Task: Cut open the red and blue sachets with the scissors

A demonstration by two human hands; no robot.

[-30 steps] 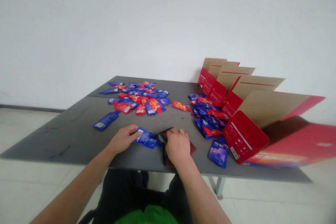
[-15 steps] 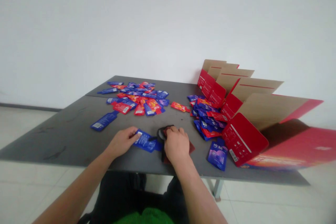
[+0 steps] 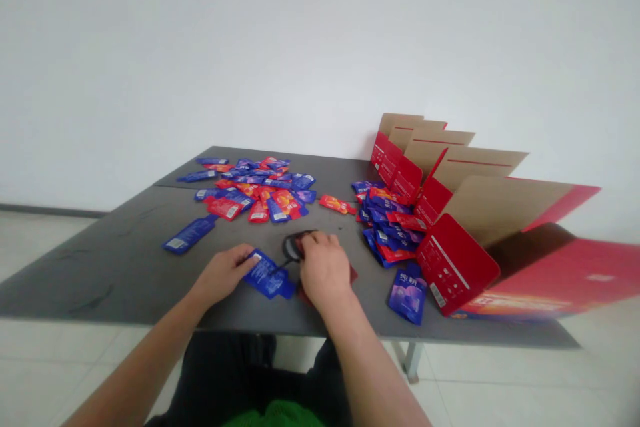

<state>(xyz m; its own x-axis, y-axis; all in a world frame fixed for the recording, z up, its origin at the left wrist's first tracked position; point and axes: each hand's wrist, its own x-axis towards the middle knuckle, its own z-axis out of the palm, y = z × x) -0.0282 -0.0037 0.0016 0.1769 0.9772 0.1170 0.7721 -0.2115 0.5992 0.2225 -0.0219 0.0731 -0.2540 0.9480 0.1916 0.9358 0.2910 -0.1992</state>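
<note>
My left hand [image 3: 223, 273] pinches the near end of a blue sachet [image 3: 267, 274] that lies on the dark grey table [image 3: 125, 260]. My right hand [image 3: 324, 268] is curled over a dark red and black object [image 3: 294, 245] just right of that sachet; only its black looped end and a dark red edge show past my fingers. Both hands rest near the table's front edge.
A heap of blue and red sachets [image 3: 255, 188] lies at the back left, with one blue sachet [image 3: 187, 234] apart from it. Another pile [image 3: 387, 223] sits beside a row of open red cardboard boxes [image 3: 450, 213] on the right. A blue pouch [image 3: 407, 293] lies near the front.
The view has shifted slightly. My left hand has turned the blue sachet to a steeper angle, and my right hand has stayed curled on the dark object.
</note>
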